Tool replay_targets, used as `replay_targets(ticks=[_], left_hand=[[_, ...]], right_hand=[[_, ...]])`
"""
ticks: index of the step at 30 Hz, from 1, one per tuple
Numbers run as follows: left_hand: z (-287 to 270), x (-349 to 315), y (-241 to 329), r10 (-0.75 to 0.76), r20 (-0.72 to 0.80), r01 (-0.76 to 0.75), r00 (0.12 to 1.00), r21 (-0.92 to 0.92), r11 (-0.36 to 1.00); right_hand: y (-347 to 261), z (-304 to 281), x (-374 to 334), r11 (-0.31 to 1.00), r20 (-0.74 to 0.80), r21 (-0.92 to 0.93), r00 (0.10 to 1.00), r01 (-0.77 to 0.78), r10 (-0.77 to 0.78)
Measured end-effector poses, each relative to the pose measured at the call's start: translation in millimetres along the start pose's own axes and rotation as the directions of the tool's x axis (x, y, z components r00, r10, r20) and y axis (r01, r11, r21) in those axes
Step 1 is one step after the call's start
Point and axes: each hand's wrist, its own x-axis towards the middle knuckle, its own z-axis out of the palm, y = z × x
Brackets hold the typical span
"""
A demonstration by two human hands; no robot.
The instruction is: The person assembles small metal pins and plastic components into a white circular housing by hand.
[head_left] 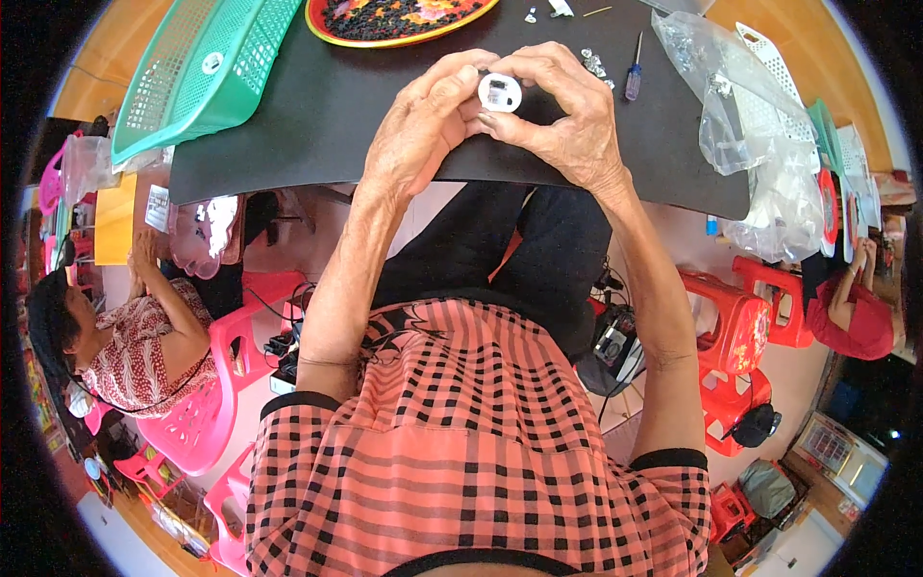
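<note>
A small round white plastic part [500, 93] with dark slots in its face is held up between my two hands, over the front of the dark table [317, 125]. My left hand [428, 120] pinches its left side with thumb and fingers. Around its right side curl the thumb and forefinger of my right hand [567, 111]. What the slots contain is too small to make out. Right of my hands lie a screwdriver [634, 69] with a blue handle and several small shiny metal pieces [594, 65].
A green perforated basket [207, 72] stands at the table's left. Behind my hands is a red-rimmed tray [404, 40] of small black pieces. Clear plastic bags [716, 96] cover the right edge. One person [144, 327] sits at left, another [856, 308] at right, near red stools [731, 327].
</note>
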Motion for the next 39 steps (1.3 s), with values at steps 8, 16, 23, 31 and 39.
replay_targets(ticks=[8,16,23,31,39], left_hand=[[4.4,0.5,2.6,-0.025,-0.011,0.024,1.000,-0.053,0.998],[3.6,1.2,2.8,-0.014,0.036,0.013,0.999,0.023,1.000],[2.3,2.7,2.7,-0.095,0.033,0.096,0.995,-0.052,0.994],[-3.1,1.4,4.0,-0.120,0.093,0.129,0.988,-0.089,0.988],[-1.7,-2.5,3.6,-0.114,0.020,0.115,0.993,-0.054,0.992]], right_hand=[[-2.1,-2.4,0.1,0.999,0.020,0.043,1.000,-0.011,0.011],[-3.5,-3.1,-1.6,0.997,0.035,0.017,0.996,-0.078,0.077],[-1.6,-3.5,-0.3,0.999,0.010,0.030,1.000,-0.030,0.030],[-5.8,-4.0,1.1,0.996,0.063,0.050,0.996,-0.069,0.066],[-5.9,-3.3,-0.7,0.982,0.065,0.105,0.986,-0.157,0.151]])
